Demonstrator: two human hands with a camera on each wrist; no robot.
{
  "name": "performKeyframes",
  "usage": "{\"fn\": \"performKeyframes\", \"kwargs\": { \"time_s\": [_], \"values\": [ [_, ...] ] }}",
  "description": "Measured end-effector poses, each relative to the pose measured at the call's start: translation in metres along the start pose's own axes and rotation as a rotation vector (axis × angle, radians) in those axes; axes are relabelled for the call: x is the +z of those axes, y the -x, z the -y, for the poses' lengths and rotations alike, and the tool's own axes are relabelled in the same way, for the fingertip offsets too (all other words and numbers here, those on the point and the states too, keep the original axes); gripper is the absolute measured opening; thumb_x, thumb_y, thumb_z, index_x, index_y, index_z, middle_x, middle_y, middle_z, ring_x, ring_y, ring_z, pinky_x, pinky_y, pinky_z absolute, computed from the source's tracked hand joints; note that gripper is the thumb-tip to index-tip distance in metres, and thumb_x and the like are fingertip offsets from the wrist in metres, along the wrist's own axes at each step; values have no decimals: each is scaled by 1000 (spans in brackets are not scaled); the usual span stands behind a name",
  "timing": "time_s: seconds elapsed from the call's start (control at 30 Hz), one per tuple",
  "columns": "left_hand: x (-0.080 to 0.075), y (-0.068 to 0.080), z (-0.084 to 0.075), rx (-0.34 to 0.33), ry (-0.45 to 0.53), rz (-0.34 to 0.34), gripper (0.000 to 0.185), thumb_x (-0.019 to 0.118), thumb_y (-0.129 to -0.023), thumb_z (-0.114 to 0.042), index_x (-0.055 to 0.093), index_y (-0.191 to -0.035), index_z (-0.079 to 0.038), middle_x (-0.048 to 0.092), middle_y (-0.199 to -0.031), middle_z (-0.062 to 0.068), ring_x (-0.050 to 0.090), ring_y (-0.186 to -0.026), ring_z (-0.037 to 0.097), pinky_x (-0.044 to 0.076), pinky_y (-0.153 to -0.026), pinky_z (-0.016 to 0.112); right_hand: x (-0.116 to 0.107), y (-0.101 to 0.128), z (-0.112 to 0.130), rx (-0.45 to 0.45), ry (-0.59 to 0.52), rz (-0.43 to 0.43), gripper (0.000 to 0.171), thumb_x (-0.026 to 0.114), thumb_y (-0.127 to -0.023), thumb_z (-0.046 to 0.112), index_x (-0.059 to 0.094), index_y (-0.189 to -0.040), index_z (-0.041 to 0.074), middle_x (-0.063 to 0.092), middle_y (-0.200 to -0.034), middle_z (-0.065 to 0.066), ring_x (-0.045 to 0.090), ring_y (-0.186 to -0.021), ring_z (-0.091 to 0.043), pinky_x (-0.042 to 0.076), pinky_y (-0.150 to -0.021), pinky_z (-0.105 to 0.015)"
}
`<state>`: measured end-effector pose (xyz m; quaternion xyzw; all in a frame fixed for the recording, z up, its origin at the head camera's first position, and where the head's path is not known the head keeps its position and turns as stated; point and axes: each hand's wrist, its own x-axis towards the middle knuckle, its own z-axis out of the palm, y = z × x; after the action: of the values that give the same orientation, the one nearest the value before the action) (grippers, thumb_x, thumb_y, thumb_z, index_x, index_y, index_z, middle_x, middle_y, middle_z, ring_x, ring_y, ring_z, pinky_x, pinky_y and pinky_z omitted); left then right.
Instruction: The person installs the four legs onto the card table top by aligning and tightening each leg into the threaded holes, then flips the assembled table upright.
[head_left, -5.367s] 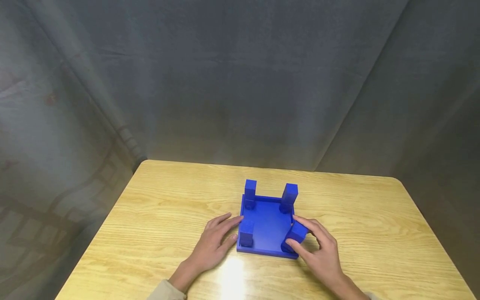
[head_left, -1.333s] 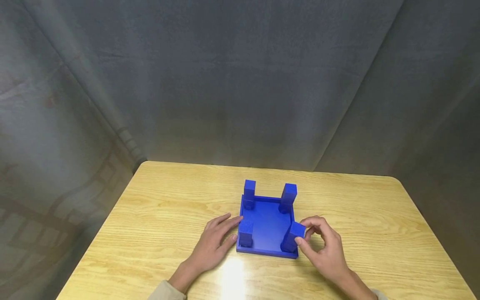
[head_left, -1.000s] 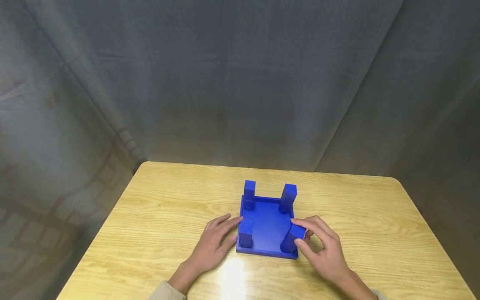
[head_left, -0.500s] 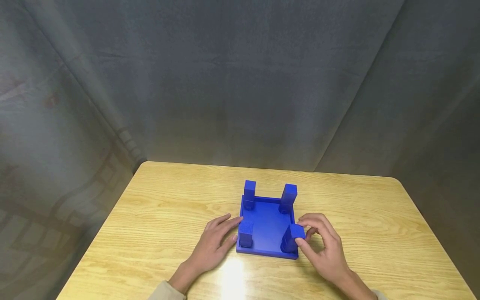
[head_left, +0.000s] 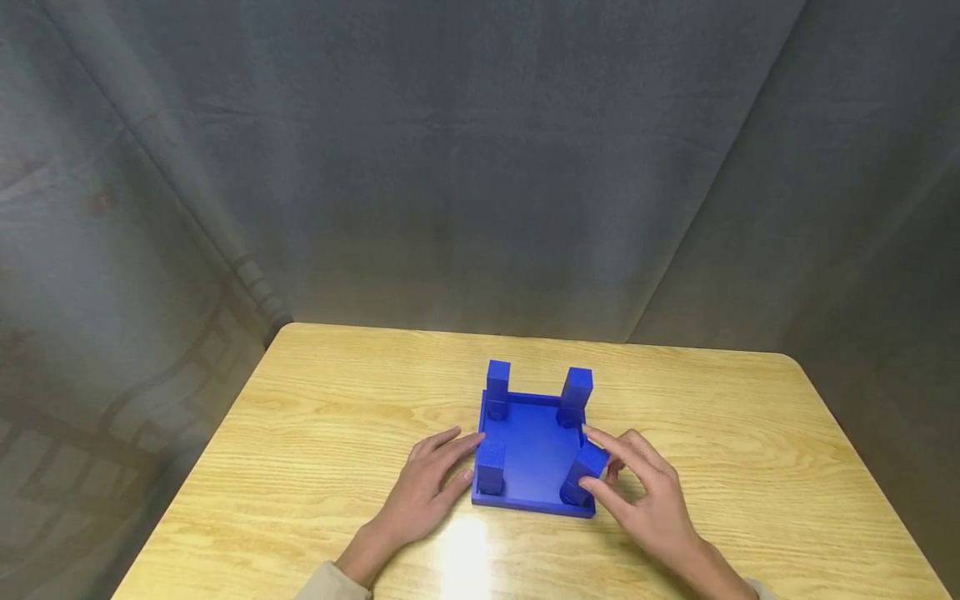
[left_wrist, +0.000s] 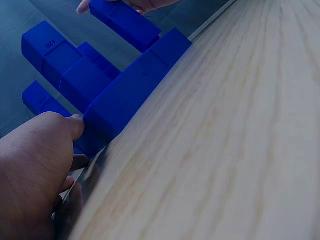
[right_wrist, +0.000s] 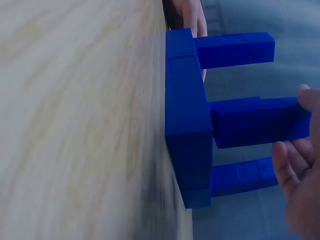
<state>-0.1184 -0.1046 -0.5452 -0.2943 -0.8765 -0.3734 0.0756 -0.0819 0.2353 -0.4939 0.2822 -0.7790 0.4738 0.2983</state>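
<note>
A: Entry, left to right, all places relative to the square blue plastic base plate [head_left: 534, 454]. Left hand [head_left: 423, 492] lies flat on the table just left of the plate, fingers straight, fingertips [left_wrist: 75, 125] touching its left edge; it grasps nothing.

B: Pegs on it?

A: Four blue rectangular plastic pegs. Rear-left peg [head_left: 498, 385], rear-right peg [head_left: 577, 392] and front-left peg [head_left: 491, 471] stand upright at their corners. The front-right peg [head_left: 585, 473] sits at the plate's front-right corner, tilted. Right hand [head_left: 645, 500] is at the plate's right, thumb and fingers curled round that peg's top, pinching it.

B: Risks?

A: My judgement: the tilt could let the peg bind in its socket or slip from the pinch. A sideways push could slide the plate, since the left hand only touches one edge, and might knock the neighbouring peg.

B: Surroundings?

A: Light wooden table [head_left: 337, 417] with visible grain and a glare patch in front of the plate. Grey fabric curtain [head_left: 480, 167] hangs behind the plate and on both sides.
</note>
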Motion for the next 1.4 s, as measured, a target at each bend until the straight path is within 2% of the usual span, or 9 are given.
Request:
{"fn": "performKeyframes", "kwargs": {
  "time_s": [0.23, 0.43, 0.57, 0.67, 0.83, 0.9, 1.03, 1.2, 1.4],
  "values": [
    [0, 0, 1, -1, -5, 9, 50, 62, -112, -30, 59, -162, -25, 64, -160, -1, 53, -151, 38, 41, -119, 72, -3, -4, 6, 13, 21, 35, 49, 81, -99, 45, 81, -128, 5, 62, -91, 0, 61, -72, -9, 55, -64, -20],
    [0, 1, 1, -7, -2, 10, 50, 63, -112, -30, 59, -162, -24, 64, -160, 0, 53, -152, 38, 41, -120, 72, -3, -4, 5, 9, 9, 24, 48, 83, -98, 44, 81, -126, 5, 69, -96, 1, 63, -72, -11, 56, -65, -21],
    [0, 1, 0, -4, 1, 9, 50, 62, -112, -29, 59, -162, -23, 64, -160, 0, 53, -151, 39, 41, -119, 72, -3, -2, 3, -28, -8, 14, 27, 80, -103, 14, 79, -127, 1, 72, -101, -1, 61, -80, -9, 53, -66, -23],
    [0, 1, 0, -4, 2, 10, 50, 62, -112, -29, 60, -162, -23, 64, -160, 0, 53, -151, 39, 41, -119, 72, -3, -2, 2, -49, -16, 0, 31, 77, -95, -5, 80, -125, 0, 73, -103, -3, 59, -83, -8, 50, -67, -25],
    [-1, 1, 0, -8, 3, 10, 50, 62, -112, -30, 60, -161, -22, 64, -160, 0, 53, -151, 39, 41, -119, 73, -4, -5, 3, -31, -5, -32, 20, 83, -101, 14, 81, -116, 1, 73, -107, -10, 61, -82, -8, 52, -69, -24],
    [-1, 1, 0, -10, 2, 9, 50, 63, -112, -30, 60, -161, -22, 64, -160, 0, 53, -151, 39, 41, -119, 73, -3, -4, 3, -18, -8, -41, 28, 83, -103, 27, 80, -113, 1, 75, -106, -11, 63, -80, -8, 53, -68, -23],
    [0, 1, 0, -9, 0, 8, 50, 62, -112, -29, 60, -161, -21, 64, -160, 0, 53, -151, 39, 41, -119, 73, -2, -2, 3, 9, -2, -44, 41, 82, -102, 41, 78, -111, 1, 77, -100, -6, 64, -73, -6, 55, -66, -21],
    [0, 0, 0, -1, 1, 8, 49, 61, -112, -29, 60, -161, -21, 64, -160, 0, 53, -151, 40, 41, -119, 73, -2, -1, 3, 22, 16, -45, 46, 80, -100, 47, 80, -115, 4, 74, -95, 0, 61, -69, -7, 54, -65, -19],
    [0, 0, 0, 2, -3, 8, 49, 61, -113, -30, 60, -161, -22, 64, -160, 0, 52, -152, 39, 41, -119, 73, -1, -2, 3, -21, 32, -11, 48, 74, -104, 44, 82, -125, 1, 70, -96, -1, 58, -74, -4, 51, -61, -18]
  ]
}}
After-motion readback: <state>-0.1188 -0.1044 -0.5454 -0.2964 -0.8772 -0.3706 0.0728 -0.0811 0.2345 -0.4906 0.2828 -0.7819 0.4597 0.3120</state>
